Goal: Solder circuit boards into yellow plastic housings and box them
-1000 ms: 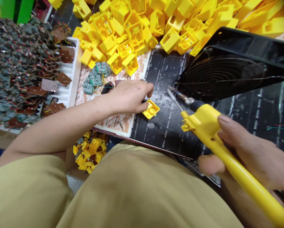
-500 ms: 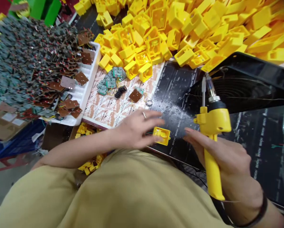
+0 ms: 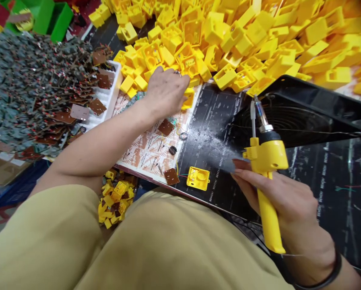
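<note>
My left hand (image 3: pixel 168 92) is at the front of the yellow heap, with its fingers curled down over a small yellow plastic case (image 3: pixel 188 98); the fingertips are mostly hidden. In my right hand (image 3: pixel 291 201) is a yellow soldering gun (image 3: pixel 269 157), its tip pointing up and away. An open yellow case (image 3: pixel 198 178) lies on the black mat between my hands. Thin wires link it to a brown circuit board (image 3: pixel 171 176) at its left. Beyond these lie another brown board (image 3: pixel 166 126) and a small round black part (image 3: pixel 172 150).
Yellow cases (image 3: pixel 216 28) are heaped across the back. A white foam tray (image 3: pixel 115 86) at left bears a large pile of circuit boards (image 3: pixel 47 80). A black fan-like unit (image 3: pixel 304 117) stands at right. Below the table edge sit more yellow pieces (image 3: pixel 116 197).
My left hand has moved from beside the open case up and away to the yellow heap. The board and round part it covered now show. My right hand still holds the soldering gun.
</note>
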The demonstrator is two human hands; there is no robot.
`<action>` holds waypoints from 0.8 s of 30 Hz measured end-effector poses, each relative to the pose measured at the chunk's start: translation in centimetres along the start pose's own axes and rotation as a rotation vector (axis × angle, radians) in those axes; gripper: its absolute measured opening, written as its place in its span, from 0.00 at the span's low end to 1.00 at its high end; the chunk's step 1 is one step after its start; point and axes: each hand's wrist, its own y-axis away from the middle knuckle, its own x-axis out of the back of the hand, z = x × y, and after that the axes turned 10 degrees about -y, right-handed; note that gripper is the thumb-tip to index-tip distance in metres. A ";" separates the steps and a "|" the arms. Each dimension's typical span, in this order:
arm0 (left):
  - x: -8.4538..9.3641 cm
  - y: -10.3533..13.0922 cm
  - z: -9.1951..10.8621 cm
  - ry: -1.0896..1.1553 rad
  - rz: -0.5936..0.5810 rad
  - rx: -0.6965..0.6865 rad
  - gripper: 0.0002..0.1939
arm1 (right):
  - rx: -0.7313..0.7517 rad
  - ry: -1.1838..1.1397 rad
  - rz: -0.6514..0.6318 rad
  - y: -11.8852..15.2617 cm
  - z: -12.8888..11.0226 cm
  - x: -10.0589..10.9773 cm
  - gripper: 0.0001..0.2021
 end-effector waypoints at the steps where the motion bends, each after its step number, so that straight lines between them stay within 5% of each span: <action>1: 0.5 0.4 0.7 0.023 -0.031 -0.021 0.14 | -0.001 0.007 0.011 -0.1 0.0 0.1 0.20; 8: -0.6 5.3 6.0 0.021 -0.075 -0.253 0.23 | -0.008 -0.028 0.021 -1.4 -0.1 -0.9 0.21; 12: -0.3 5.4 2.8 0.084 -0.054 -0.251 0.19 | 0.004 -0.067 -0.030 -2.0 0.2 -1.3 0.20; 16: -0.4 3.7 -1.0 0.118 -0.196 -0.409 0.14 | -0.051 -0.084 -0.064 -3.2 0.8 -2.6 0.17; 20: -2.3 3.2 -1.1 0.108 -0.182 -0.398 0.07 | -0.078 -0.175 -0.118 -4.7 1.6 -4.8 0.17; 24: -2.7 4.1 -1.3 0.328 -0.147 -0.335 0.07 | -0.083 -0.186 -0.102 -5.0 1.6 -5.5 0.14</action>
